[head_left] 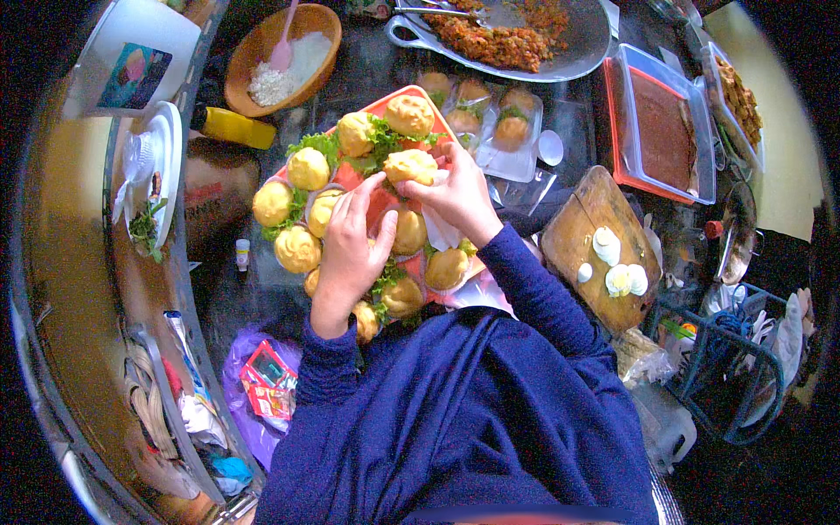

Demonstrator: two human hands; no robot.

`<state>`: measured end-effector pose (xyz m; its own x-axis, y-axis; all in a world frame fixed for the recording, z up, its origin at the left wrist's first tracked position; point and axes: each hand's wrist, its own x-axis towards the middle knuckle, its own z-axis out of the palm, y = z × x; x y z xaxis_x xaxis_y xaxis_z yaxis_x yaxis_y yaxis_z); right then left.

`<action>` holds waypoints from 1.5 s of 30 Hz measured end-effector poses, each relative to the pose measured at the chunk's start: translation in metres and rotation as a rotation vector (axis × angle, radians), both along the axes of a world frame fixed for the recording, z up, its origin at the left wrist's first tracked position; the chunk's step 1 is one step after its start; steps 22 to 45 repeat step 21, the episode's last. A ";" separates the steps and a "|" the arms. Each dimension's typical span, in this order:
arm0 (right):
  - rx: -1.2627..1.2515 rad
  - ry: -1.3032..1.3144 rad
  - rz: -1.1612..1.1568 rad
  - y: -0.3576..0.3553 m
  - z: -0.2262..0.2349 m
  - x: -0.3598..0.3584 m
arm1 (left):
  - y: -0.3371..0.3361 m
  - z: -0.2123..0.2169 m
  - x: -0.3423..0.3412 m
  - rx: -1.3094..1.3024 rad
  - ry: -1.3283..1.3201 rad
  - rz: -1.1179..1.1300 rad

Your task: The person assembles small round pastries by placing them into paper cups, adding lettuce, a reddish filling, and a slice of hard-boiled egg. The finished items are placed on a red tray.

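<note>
An orange-red tray (423, 94) in front of me carries several round golden buns with green lettuce (382, 140) showing between them. My right hand (459, 194) pinches a filled bun (410, 166) at the tray's right side, fingers on its edge and thumb below. Just left of it, my left hand (352, 249) reaches over the buns with fingers and thumb apart, the fingertips close to the held bun. A bun (325, 213) lies partly behind the left fingers, and another bun (409, 232) sits between the two hands. A pale wrapper (442, 229) shows under the right hand.
Beyond the tray stand a wooden bowl (234, 83) with white food, a wok (584, 63) of orange-brown filling and packed buns (512, 131). Rightward are a plastic container (652, 122), a cutting board (584, 210) with egg pieces and a dark basket (731, 385). A purple bag (238, 372) lies left.
</note>
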<state>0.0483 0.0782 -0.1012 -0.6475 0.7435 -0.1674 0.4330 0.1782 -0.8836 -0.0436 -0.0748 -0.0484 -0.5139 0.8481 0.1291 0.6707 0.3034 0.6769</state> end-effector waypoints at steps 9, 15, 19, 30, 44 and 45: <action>-0.408 0.111 -0.055 0.010 0.001 0.021 | 0.001 0.008 0.002 0.095 -0.180 0.043; -0.660 0.284 -0.067 0.011 0.045 0.090 | 0.031 0.031 0.008 0.080 -0.082 -0.203; -0.780 0.369 -0.160 0.012 0.066 0.153 | 0.090 0.039 0.015 0.048 0.281 -0.503; -0.713 0.388 -0.143 0.018 0.074 0.187 | 0.116 0.043 0.026 0.024 0.288 -0.611; -0.713 0.388 -0.143 0.018 0.074 0.187 | 0.116 0.043 0.026 0.024 0.288 -0.611; -0.713 0.388 -0.143 0.018 0.074 0.187 | 0.116 0.043 0.026 0.024 0.288 -0.611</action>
